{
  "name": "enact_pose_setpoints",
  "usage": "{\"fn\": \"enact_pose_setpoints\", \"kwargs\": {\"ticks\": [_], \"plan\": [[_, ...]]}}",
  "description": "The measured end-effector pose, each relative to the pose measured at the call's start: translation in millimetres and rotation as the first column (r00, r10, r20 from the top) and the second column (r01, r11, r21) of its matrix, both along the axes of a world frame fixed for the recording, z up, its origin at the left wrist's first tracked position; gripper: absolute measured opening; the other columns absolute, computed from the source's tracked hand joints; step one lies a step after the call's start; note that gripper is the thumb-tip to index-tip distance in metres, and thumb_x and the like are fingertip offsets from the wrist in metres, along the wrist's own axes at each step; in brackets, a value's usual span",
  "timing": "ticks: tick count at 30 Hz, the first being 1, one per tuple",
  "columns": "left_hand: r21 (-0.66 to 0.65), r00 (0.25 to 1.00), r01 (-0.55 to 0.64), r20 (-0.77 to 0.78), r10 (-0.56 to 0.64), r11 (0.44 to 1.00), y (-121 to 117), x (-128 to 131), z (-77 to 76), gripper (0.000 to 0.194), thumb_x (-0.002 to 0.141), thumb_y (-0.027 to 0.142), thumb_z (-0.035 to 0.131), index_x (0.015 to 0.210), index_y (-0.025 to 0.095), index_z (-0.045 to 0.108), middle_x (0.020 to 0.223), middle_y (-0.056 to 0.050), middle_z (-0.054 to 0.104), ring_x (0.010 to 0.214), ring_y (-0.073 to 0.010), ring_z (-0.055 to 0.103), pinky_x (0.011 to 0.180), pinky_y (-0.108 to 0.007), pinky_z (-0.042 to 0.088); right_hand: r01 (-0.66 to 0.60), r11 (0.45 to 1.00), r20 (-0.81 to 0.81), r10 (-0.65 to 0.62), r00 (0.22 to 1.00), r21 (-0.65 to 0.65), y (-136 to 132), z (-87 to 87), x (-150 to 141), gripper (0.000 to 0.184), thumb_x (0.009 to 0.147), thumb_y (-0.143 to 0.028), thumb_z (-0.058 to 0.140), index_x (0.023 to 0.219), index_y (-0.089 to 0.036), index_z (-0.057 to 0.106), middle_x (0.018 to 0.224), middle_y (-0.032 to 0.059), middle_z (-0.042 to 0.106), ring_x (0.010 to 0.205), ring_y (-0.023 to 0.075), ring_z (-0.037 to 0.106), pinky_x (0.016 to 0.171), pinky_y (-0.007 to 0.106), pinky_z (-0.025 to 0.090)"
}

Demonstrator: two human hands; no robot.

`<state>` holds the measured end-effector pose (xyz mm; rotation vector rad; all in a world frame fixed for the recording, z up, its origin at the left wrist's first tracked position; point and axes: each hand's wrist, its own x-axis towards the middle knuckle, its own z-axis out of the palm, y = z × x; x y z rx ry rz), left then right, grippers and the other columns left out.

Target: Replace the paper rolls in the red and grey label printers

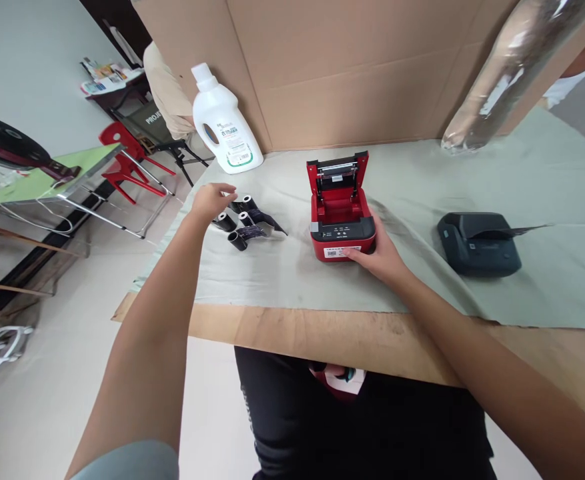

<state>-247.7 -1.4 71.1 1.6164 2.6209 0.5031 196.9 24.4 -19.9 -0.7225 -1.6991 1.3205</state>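
Note:
A small red label printer (341, 215) stands on the cloth with its lid tipped open toward the back. My right hand (379, 251) rests against its front right corner, fingers wrapped on the body. Left of it lie several small black-cored paper rolls (245, 223), some partly unwound. My left hand (213, 199) hovers just over the leftmost rolls, fingers curled loosely downward, nothing visibly in them.
A grey cloth (472, 180) covers the wooden table (362, 337). A white detergent bottle (223, 123) stands at the back left before a cardboard wall (352, 73). A black printer (478, 243) sits to the right, a foil roll (507, 73) leans behind. Red chairs (125, 163) stand left.

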Motion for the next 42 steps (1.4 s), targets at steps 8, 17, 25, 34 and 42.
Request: {"fn": "enact_pose_setpoints", "kwargs": {"ticks": [8,17,25,34,42], "plan": [[-0.208,0.989,0.09,-0.098,-0.112,0.974,54,34,1.4,0.014,0.071,0.021,0.088,0.075,0.022,0.075,0.074,-0.004,0.072,0.121,-0.0394,0.069,0.123,-0.058,0.029,-0.002,1.0,-0.004,0.002,1.0,0.01,0,-2.2,-2,0.108,0.075,-0.053,0.094,0.166,-0.033,0.04,0.168,0.0085,0.053,0.156,0.039,0.05,0.131,0.062,0.042],[0.478,0.867,0.486,-0.164,-0.47,0.731,-64,165,45.0,0.025,0.089,0.02,0.075,0.112,0.03,0.074,0.112,-0.008,0.069,0.094,-0.0255,0.067,0.089,-0.043,0.055,0.329,0.839,-0.088,-0.323,0.942,0.433,-31,61.2,0,0.022,0.095,-0.042,0.068,0.112,-0.028,0.071,0.115,0.0075,0.076,0.11,0.0295,0.07,0.103,0.052,0.057],[0.453,0.857,0.515,-0.254,-0.449,0.727,-74,270,32.4,0.035,0.092,0.007,0.059,0.123,0.023,0.064,0.117,-0.01,0.069,0.099,-0.0264,0.067,0.088,-0.041,0.052,-0.02,0.95,0.419,-0.118,0.9,0.312,-30,156.1,-32,0.008,0.084,-0.024,0.074,0.083,-0.021,0.066,0.079,0.0027,0.071,0.075,0.0204,0.062,0.067,0.033,0.044],[0.58,0.68,0.574,0.056,-0.732,0.578,-10,212,11.8,0.038,0.094,0.048,0.079,0.125,0.025,0.077,0.125,-0.01,0.073,0.101,-0.0225,0.066,0.079,-0.032,0.052,-0.308,0.95,0.429,0.258,0.866,0.048,50,149.6,-8,0.024,0.087,-0.019,0.071,0.11,-0.023,0.075,0.097,0.0031,0.079,0.078,0.02,0.066,0.068,0.031,0.049],[0.691,0.661,0.334,0.313,-0.682,0.641,11,209,-50.4,0.044,0.086,0.054,0.086,0.12,0.026,0.082,0.096,-0.004,0.072,0.078,-0.0166,0.055,0.077,-0.031,0.05,-0.309,0.856,0.623,-0.021,0.782,0.416,63,120.6,-25,0.03,0.09,-0.015,0.066,0.116,-0.017,0.08,0.116,0.0102,0.081,0.108,0.0288,0.071,0.094,0.038,0.052]]}}
